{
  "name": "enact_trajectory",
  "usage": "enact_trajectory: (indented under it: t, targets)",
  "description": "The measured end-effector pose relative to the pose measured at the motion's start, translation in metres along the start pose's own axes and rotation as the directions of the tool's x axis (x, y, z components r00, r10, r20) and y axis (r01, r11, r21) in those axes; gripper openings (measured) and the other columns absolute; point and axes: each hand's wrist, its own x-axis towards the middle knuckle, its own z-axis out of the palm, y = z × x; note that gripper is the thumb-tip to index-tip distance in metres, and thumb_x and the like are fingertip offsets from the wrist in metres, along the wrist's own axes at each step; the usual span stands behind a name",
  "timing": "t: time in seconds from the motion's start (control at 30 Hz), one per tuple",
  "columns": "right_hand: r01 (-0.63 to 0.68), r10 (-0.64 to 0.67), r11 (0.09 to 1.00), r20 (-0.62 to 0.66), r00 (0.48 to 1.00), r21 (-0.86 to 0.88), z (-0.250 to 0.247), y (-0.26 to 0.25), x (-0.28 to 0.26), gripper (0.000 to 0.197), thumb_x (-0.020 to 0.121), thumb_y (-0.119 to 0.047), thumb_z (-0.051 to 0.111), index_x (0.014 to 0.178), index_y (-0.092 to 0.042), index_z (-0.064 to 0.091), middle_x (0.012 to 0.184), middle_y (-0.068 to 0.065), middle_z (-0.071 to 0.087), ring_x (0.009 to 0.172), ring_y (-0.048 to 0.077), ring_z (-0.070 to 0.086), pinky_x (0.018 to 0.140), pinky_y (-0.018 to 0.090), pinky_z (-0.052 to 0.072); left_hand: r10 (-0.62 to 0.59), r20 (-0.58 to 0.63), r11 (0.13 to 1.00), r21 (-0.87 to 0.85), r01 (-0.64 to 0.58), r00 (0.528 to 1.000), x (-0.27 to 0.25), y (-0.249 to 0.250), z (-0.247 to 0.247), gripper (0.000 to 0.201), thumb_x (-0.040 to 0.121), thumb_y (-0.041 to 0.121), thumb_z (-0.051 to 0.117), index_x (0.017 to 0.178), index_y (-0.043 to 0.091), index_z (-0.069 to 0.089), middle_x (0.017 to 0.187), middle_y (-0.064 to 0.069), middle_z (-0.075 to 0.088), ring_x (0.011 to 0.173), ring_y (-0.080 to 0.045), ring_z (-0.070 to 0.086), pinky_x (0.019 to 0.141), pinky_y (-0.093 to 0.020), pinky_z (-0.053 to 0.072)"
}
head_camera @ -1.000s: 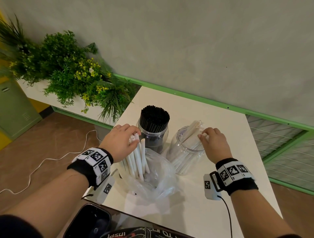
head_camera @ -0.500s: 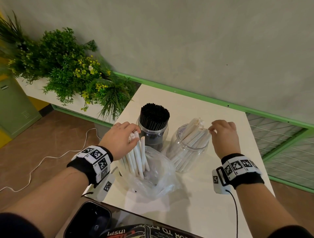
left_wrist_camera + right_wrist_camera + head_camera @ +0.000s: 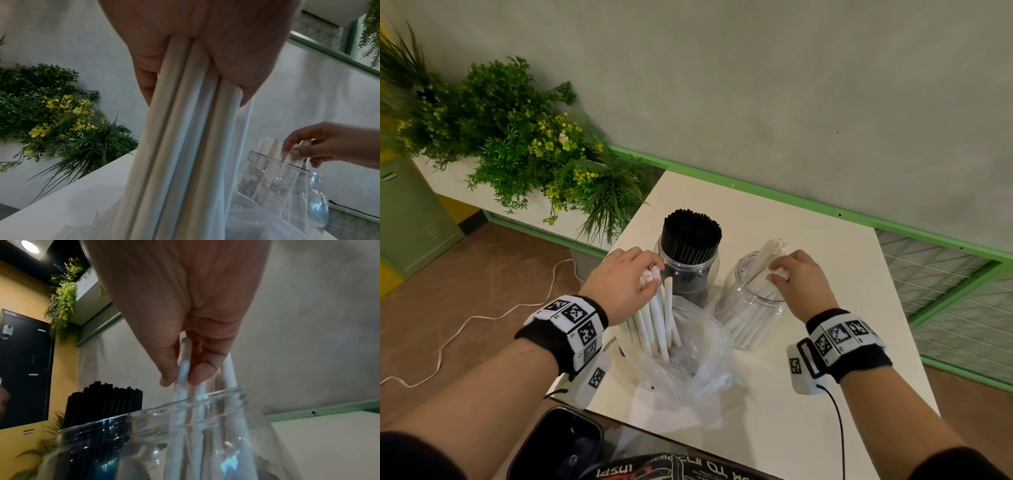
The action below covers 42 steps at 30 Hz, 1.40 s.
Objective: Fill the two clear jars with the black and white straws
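Note:
Two clear jars stand on the white table (image 3: 784, 411). The left jar (image 3: 688, 274) is packed with black straws (image 3: 692, 230). The right jar (image 3: 751, 305) holds several white straws (image 3: 748, 325) leaning left. My right hand (image 3: 796, 279) is over its mouth and pinches a white straw (image 3: 183, 369) between thumb and finger, the straw's lower part inside the jar (image 3: 205, 426). My left hand (image 3: 625, 282) grips a bundle of white straws (image 3: 654, 322) near their tops; in the left wrist view the bundle (image 3: 185, 138) runs down into a clear plastic bag (image 3: 688, 359).
A planter of green plants with yellow flowers (image 3: 517, 147) stands left of the table, by the grey wall. A white cable (image 3: 465, 329) trails on the brown floor. A green-framed wire fence (image 3: 948, 291) is on the right. A dark phone-like object (image 3: 554, 445) lies below the table's near edge.
My right hand swung away to the right of the white-straw jar, then came back over its mouth, now pinching a straw. My left hand has kept its grip on the bundle.

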Motion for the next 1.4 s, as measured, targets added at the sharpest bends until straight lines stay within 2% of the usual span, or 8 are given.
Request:
enact_trajectory:
  t: [0.23,0.53,0.63,0.77,0.9,1.03,1.17,1.4]
  targets:
    - [0.091,-0.083,0.993,-0.096,0.992,0.075,-0.012,-0.031,0.026,0.009,0.086,-0.006,0.066,0.094,-0.006,0.070,0.095,0.006,0.058,0.081,0.018,0.054,0.075,0.020,0.037,0.003,0.007,1.000,0.006,-0.003,1.000,-0.003,0.000,-0.001,0.049,0.077,0.054,0.024,0.110,0.032,0.052,0.103,0.010,0.054,0.093,-0.019,0.047,0.082,-0.029,0.033]
    - [0.325,-0.325,0.946,-0.073,0.943,-0.023,0.013,-0.017,0.040,0.021,0.086,0.004,0.060,0.104,-0.002,0.069,0.102,0.014,0.066,0.088,0.032,0.065,0.077,0.038,0.054,0.008,0.001,1.000,0.007,-0.008,1.000,-0.002,0.002,-0.003,0.036,0.083,0.045,0.036,0.111,0.029,0.053,0.104,0.008,0.055,0.092,-0.019,0.046,0.078,-0.026,0.029]
    - [0.424,-0.438,0.891,-0.065,0.896,-0.162,0.020,0.000,0.031,0.024,0.088,-0.002,0.058,0.110,-0.002,0.068,0.111,0.015,0.068,0.102,0.033,0.066,0.095,0.043,0.049,0.007,0.000,1.000,0.006,-0.007,1.000,-0.003,0.003,-0.004,0.037,0.083,0.045,0.035,0.111,0.029,0.053,0.104,0.007,0.055,0.092,-0.020,0.047,0.079,-0.026,0.030]
    - [0.400,-0.373,0.834,0.145,0.916,-0.380,0.016,0.013,0.024,0.051,0.099,-0.033,0.024,0.141,-0.013,0.044,0.148,0.001,0.043,0.143,0.023,0.030,0.116,0.043,0.005,0.000,0.006,1.000,0.010,0.000,1.000,-0.002,0.004,-0.005,0.036,0.084,0.043,0.037,0.112,0.028,0.053,0.105,0.007,0.055,0.093,-0.020,0.048,0.081,-0.028,0.032]
    - [0.259,-0.230,0.882,0.120,0.966,-0.394,0.006,0.032,0.019,0.063,0.096,-0.050,0.014,0.153,-0.025,0.004,0.159,-0.013,-0.006,0.146,0.010,-0.014,0.117,0.036,-0.012,-0.007,0.001,1.000,0.007,0.007,1.000,-0.002,0.005,-0.006,0.036,0.084,0.043,0.037,0.112,0.028,0.054,0.104,0.006,0.055,0.093,-0.021,0.048,0.083,-0.031,0.035]
    - [0.199,-0.112,0.907,0.242,0.964,-0.372,0.007,0.052,0.011,0.074,0.086,-0.069,0.006,0.151,-0.035,-0.005,0.158,-0.015,-0.012,0.146,0.012,-0.015,0.118,0.040,-0.004,-0.010,0.002,1.000,0.010,0.010,1.000,-0.002,0.006,-0.006,0.037,0.083,0.043,0.037,0.112,0.028,0.054,0.104,0.006,0.056,0.093,-0.020,0.048,0.083,-0.030,0.036]
    - [0.205,-0.159,0.944,0.191,0.969,-0.257,0.011,0.048,0.016,0.078,0.087,-0.073,0.020,0.152,-0.035,-0.002,0.160,-0.013,-0.007,0.148,0.015,-0.002,0.118,0.041,0.006,-0.002,0.003,1.000,0.005,0.002,1.000,-0.002,0.006,-0.008,0.039,0.083,0.044,0.035,0.113,0.028,0.054,0.105,0.006,0.056,0.093,-0.020,0.048,0.081,-0.029,0.034]
    - [0.254,-0.192,0.939,0.260,0.946,-0.233,0.013,0.026,0.053,0.072,0.087,-0.063,0.047,0.149,-0.033,0.025,0.153,-0.006,0.029,0.137,0.019,0.032,0.105,0.036,0.037,0.005,0.004,1.000,-0.004,-0.005,1.000,-0.002,0.004,-0.006,0.046,0.079,0.051,0.027,0.110,0.029,0.053,0.102,0.008,0.056,0.092,-0.021,0.049,0.082,-0.031,0.037]
